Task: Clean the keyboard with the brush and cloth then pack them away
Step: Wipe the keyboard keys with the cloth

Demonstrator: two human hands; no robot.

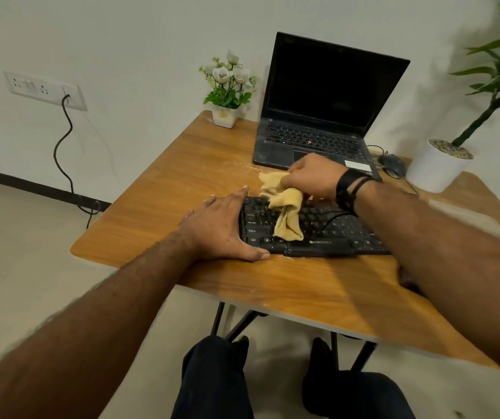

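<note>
A black keyboard (pixel 318 229) lies flat just right of the frame's centre, its long side running left to right and its thin black cable looped over the keys. A crumpled tan cloth (pixel 283 207) drapes over its upper left keys.

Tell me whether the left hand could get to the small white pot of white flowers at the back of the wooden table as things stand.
Probably yes. The left hand lies flat at the black keyboard's left end, and bare wooden table runs from there to the white flower pot.
</note>
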